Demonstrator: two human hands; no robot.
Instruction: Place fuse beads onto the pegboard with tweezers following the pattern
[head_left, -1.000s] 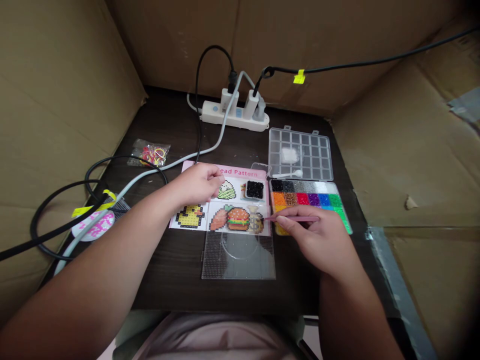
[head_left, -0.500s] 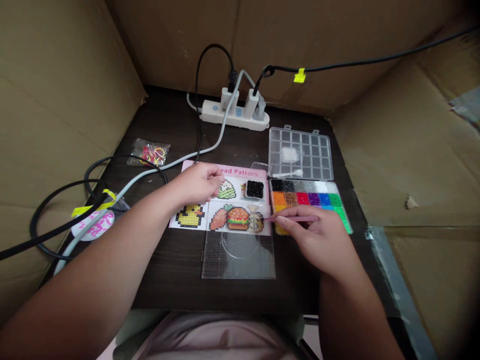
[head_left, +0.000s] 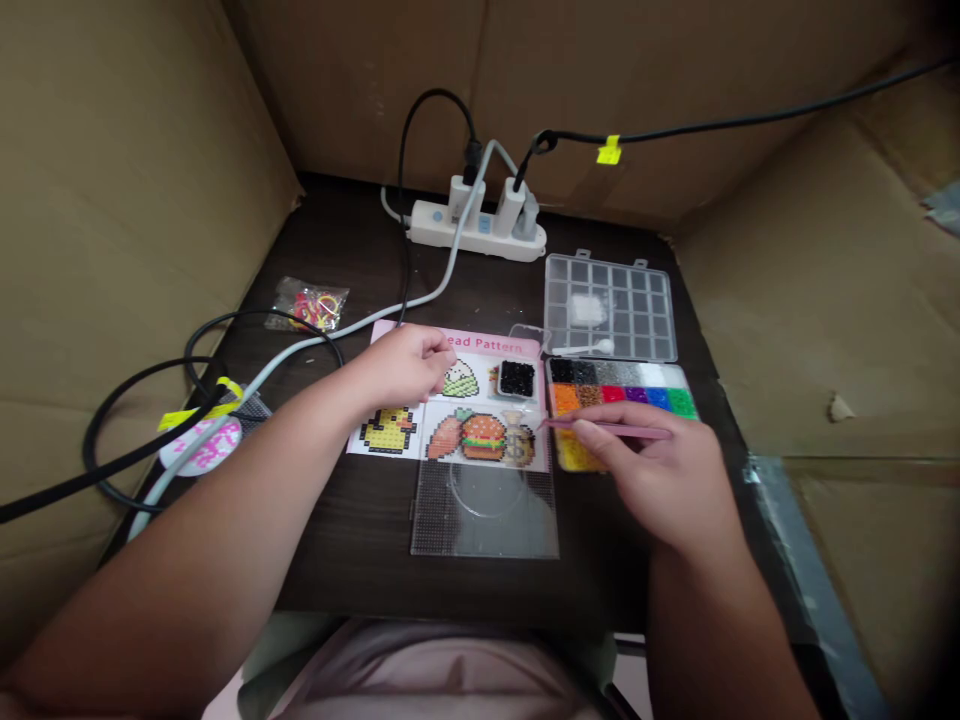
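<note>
My right hand (head_left: 656, 470) grips pink tweezers (head_left: 607, 429), whose tips point left over the right edge of the clear pegboard (head_left: 484, 530). Under the upper part of the board lies the bead pattern sheet (head_left: 386, 333), with a carrot, a burger and a money bag showing through. My left hand (head_left: 416, 362) rests curled on the sheet, fingers closed; whatever they hold, if anything, is hidden. Just right of it stands a small tray of black beads (head_left: 517, 378). Beside the sheet, my right hand partly covers the sorted bead box (head_left: 600, 372).
The box's clear compartment lid (head_left: 637, 300) lies open behind it, holding a white scoop (head_left: 600, 346) and a small white packet (head_left: 589, 308). A power strip (head_left: 480, 240) with cables stands at the back. A bag of coloured bands (head_left: 309, 305) and a pink-white disc (head_left: 206, 445) lie left.
The whole view has shifted slightly to the right. My right hand has lifted the tweezer tips a little away from the money bag picture; my left hand stays put on the sheet.
</note>
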